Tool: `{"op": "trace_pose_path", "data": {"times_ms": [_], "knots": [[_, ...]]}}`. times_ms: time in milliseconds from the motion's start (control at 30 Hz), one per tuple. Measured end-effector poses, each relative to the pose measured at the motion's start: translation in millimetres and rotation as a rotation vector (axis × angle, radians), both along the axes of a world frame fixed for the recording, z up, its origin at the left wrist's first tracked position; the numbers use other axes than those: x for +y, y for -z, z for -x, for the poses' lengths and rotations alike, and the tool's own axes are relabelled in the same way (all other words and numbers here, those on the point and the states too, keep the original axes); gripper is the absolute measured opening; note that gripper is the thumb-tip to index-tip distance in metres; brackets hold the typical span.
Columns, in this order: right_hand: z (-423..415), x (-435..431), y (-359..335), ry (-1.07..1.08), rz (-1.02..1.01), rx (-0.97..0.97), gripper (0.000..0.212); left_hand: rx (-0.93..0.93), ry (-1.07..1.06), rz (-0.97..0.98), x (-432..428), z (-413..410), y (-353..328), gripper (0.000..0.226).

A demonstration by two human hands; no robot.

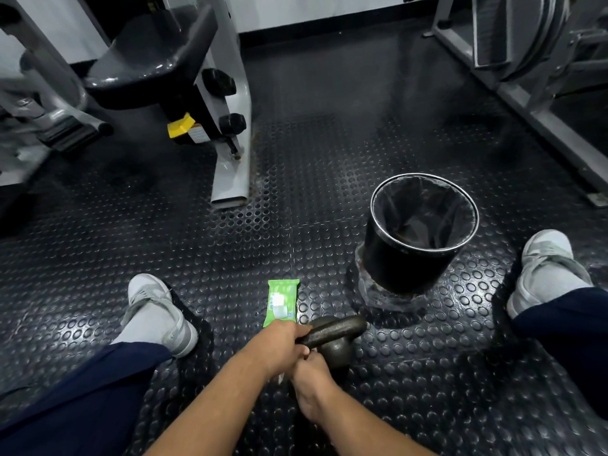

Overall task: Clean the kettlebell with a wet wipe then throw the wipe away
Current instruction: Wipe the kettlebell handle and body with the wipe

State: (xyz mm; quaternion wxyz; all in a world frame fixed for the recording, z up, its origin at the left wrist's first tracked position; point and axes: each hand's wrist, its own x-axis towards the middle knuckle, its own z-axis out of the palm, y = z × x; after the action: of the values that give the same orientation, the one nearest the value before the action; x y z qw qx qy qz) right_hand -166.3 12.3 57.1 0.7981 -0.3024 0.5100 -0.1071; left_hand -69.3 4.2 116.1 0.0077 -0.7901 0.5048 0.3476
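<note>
Kettlebell point(339, 327) between wipe pack point(282, 302) and bin point(408, 268)

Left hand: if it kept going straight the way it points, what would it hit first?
The left hand grips the kettlebell by its handle, so that comes first. Beyond it, the line runs toward the black bin, probably next; depth is unclear.

A gym: black studded rubber floor point(296, 179), grey steel weight machine with padded black seat point(151, 57), stacked weight plates point(526, 34).

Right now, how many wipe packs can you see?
1: the green pack lies on the floor beyond the left hand, left of the bin. None other shows.
</note>
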Motion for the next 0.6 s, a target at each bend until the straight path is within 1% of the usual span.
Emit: {"op": "trace_pose_path", "data": {"times_ms": [100, 167, 267, 333, 367, 433, 500, 533, 600], "knots": [[0, -6, -2, -0.029, -0.012, 0.025, 0.019, 0.012, 0.002, -0.012, -1, -2, -2, 0.054], [-1, 1, 1, -0.057, 0.036, 0.046, 0.021, 0.019, 0.002, -0.022, -1, -3, -1, 0.053], [1, 14, -4, -0.079, 0.043, 0.014, 0.024, 0.026, 0.003, -0.018, 0, -4, -1, 0.047], [5, 13, -9, -0.077, 0.042, -0.008, 0.029, 0.029, 0.003, -0.007, 0, -3, -1, 0.047], [6, 9, -13, -0.074, 0.041, -0.011, 0.027, 0.031, 0.002, -0.004, 0, -2, -2, 0.047], [6, 1, -14, -0.032, 0.012, 0.042, 0.022, 0.049, 0.006, -0.003, 0, -1, -5, 0.042], [1, -7, -8, -0.007, -0.018, 0.139, 0.026, 0.063, 0.004, -0.008, 1, 0, -7, 0.036], [-3, -7, -6, -0.002, -0.030, 0.161, 0.027, 0.063, 0.005, -0.006, 1, -1, -8, 0.035], [-8, 0, -8, -0.004, -0.029, 0.145, 0.028, 0.076, 0.001, -0.010, -1, -3, -7, 0.035]]}}
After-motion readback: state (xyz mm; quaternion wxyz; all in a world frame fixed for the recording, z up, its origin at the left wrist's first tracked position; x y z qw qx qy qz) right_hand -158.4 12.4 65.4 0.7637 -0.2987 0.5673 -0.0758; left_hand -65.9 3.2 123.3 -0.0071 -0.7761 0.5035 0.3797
